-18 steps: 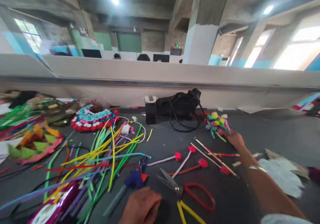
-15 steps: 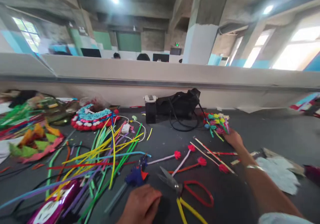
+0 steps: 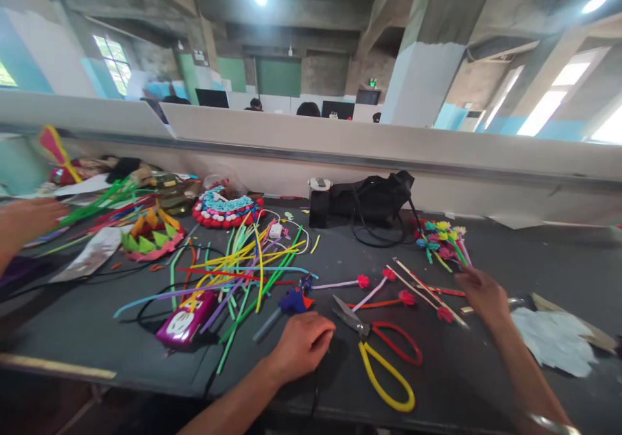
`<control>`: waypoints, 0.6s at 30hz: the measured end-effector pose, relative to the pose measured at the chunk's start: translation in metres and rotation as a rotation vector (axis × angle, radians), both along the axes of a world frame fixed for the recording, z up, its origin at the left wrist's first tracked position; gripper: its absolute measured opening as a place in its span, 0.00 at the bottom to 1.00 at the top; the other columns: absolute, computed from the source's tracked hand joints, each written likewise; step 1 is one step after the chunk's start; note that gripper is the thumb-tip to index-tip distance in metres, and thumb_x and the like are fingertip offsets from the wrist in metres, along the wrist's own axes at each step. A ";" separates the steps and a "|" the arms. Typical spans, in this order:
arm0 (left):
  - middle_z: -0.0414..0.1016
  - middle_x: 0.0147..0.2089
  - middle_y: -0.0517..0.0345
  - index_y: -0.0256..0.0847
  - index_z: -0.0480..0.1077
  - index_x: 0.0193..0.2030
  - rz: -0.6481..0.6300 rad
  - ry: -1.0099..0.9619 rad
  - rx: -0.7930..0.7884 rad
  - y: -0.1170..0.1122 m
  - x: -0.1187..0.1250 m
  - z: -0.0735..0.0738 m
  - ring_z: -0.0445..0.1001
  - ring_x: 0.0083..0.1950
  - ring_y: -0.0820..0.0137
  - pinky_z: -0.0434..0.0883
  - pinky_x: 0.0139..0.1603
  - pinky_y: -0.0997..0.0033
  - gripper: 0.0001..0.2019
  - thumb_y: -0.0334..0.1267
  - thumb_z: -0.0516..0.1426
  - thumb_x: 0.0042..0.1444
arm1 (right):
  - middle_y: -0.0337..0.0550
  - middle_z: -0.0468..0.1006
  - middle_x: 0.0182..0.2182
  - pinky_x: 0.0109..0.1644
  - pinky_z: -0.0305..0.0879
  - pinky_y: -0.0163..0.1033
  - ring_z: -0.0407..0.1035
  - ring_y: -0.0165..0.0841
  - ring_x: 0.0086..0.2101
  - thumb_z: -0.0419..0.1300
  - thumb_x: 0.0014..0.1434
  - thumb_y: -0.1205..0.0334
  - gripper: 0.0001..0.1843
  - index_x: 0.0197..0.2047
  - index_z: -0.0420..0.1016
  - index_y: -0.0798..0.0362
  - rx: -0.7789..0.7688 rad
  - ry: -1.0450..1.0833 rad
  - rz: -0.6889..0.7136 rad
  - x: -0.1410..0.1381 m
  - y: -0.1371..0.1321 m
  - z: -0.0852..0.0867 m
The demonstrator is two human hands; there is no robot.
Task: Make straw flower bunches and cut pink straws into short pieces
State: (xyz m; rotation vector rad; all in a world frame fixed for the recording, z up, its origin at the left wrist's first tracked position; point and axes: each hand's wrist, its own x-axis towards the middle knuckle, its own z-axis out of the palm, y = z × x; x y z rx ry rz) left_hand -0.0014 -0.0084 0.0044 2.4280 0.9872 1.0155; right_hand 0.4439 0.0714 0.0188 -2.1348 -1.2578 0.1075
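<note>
My left hand (image 3: 304,347) rests on the dark table with its fingers curled in, nothing visible in them. Just beyond it lies a blue glue gun (image 3: 295,300) with a clear glue stick. To its right are scissors (image 3: 359,326), blades apart, with one red and one yellow handle. My right hand (image 3: 482,293) is at the stem ends of a bunch of colourful pipe-cleaner flowers (image 3: 442,237), fingers loosely bent and apparently free of it. Between the hands lie several pipe-cleaner stems with red pompom heads (image 3: 406,297) and thin wooden sticks (image 3: 430,286).
Loose pipe cleaners (image 3: 243,266) cover the table's left-centre, beside a purple-pink box (image 3: 187,321). Behind are a felt crown (image 3: 151,240), a pompom piece (image 3: 226,208) and a black bag (image 3: 374,200). Another person's hand (image 3: 32,221) is at far left. White paper (image 3: 554,341) lies right.
The view has swung left and tilted, bringing another person's hand into sight. My right hand has drawn slightly back from the flower bunch. My left hand stays beside the glue gun.
</note>
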 end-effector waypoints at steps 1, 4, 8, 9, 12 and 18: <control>0.76 0.31 0.57 0.41 0.72 0.38 0.026 -0.038 -0.035 0.000 -0.001 0.000 0.73 0.33 0.72 0.65 0.34 0.74 0.07 0.33 0.52 0.59 | 0.53 0.81 0.39 0.39 0.66 0.37 0.76 0.40 0.40 0.59 0.56 0.56 0.23 0.52 0.76 0.59 0.031 0.012 0.009 -0.011 -0.012 0.002; 0.78 0.34 0.57 0.41 0.73 0.39 0.196 -0.113 -0.158 0.010 -0.012 0.007 0.74 0.34 0.72 0.67 0.36 0.75 0.09 0.35 0.51 0.60 | 0.50 0.82 0.38 0.38 0.67 0.38 0.75 0.39 0.37 0.59 0.54 0.51 0.22 0.48 0.78 0.55 0.127 0.021 0.026 -0.051 -0.045 0.005; 0.78 0.39 0.56 0.42 0.73 0.42 0.531 0.061 -0.170 0.051 -0.043 0.030 0.75 0.38 0.69 0.67 0.39 0.72 0.10 0.36 0.51 0.60 | 0.46 0.82 0.32 0.35 0.68 0.41 0.75 0.40 0.30 0.56 0.54 0.43 0.24 0.42 0.80 0.52 0.324 0.093 0.172 -0.116 -0.076 0.012; 0.78 0.40 0.55 0.41 0.73 0.43 0.609 0.189 -0.142 0.064 -0.050 0.036 0.75 0.40 0.68 0.67 0.41 0.71 0.12 0.36 0.50 0.60 | 0.46 0.82 0.35 0.37 0.68 0.41 0.76 0.41 0.32 0.56 0.55 0.44 0.23 0.42 0.80 0.52 0.358 0.108 0.220 -0.133 -0.081 0.015; 0.77 0.43 0.48 0.39 0.75 0.41 0.692 0.418 -0.131 0.099 -0.064 0.048 0.74 0.47 0.62 0.67 0.48 0.66 0.13 0.38 0.49 0.59 | 0.47 0.82 0.38 0.43 0.69 0.42 0.75 0.40 0.36 0.56 0.58 0.49 0.18 0.42 0.79 0.52 0.410 0.127 0.382 -0.180 -0.089 0.027; 0.76 0.44 0.37 0.33 0.76 0.41 0.682 0.559 -0.265 0.134 -0.057 0.038 0.73 0.50 0.51 0.68 0.50 0.56 0.15 0.41 0.57 0.51 | 0.46 0.80 0.38 0.45 0.68 0.40 0.74 0.37 0.39 0.54 0.63 0.59 0.12 0.43 0.77 0.52 0.426 0.126 0.714 -0.235 -0.091 0.041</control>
